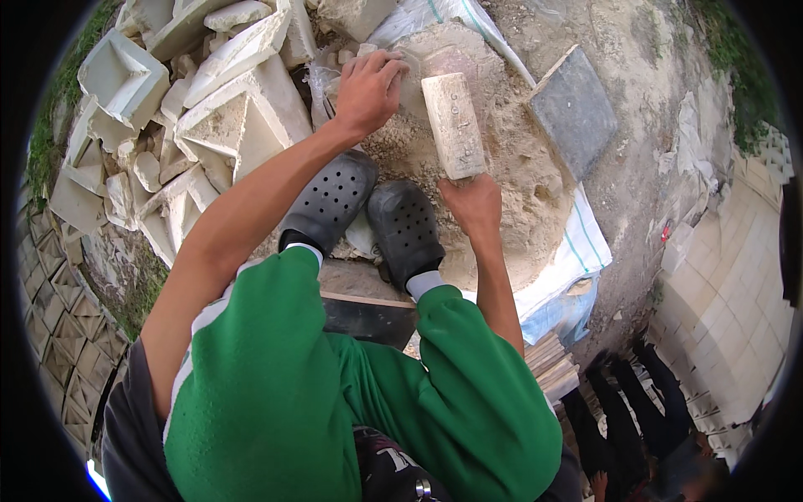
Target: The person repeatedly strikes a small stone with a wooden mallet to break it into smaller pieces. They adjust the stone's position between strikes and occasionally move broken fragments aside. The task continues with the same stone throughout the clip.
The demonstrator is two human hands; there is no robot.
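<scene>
My right hand [474, 203] is closed round the near end of a pale, dusty rectangular block [454, 125] with raised marks on its top face. The block lies lengthwise over a heap of sandy beige powder [527, 201]. Farther left, my left hand [368, 90] hovers over or rests on the heap's edge, its fingers loosely bent and apart. Nothing shows in it, though its palm is hidden. Both my feet, in grey clogs [330, 197], stand at the near side of the heap.
Broken white plaster-like moulds [242, 125] pile up on the left. A grey square slab [574, 113] lies to the right of the heap, which sits on a white woven sack [585, 238]. Pale tiles [723, 284] and other people's dark-clothed legs [623, 410] appear at the lower right.
</scene>
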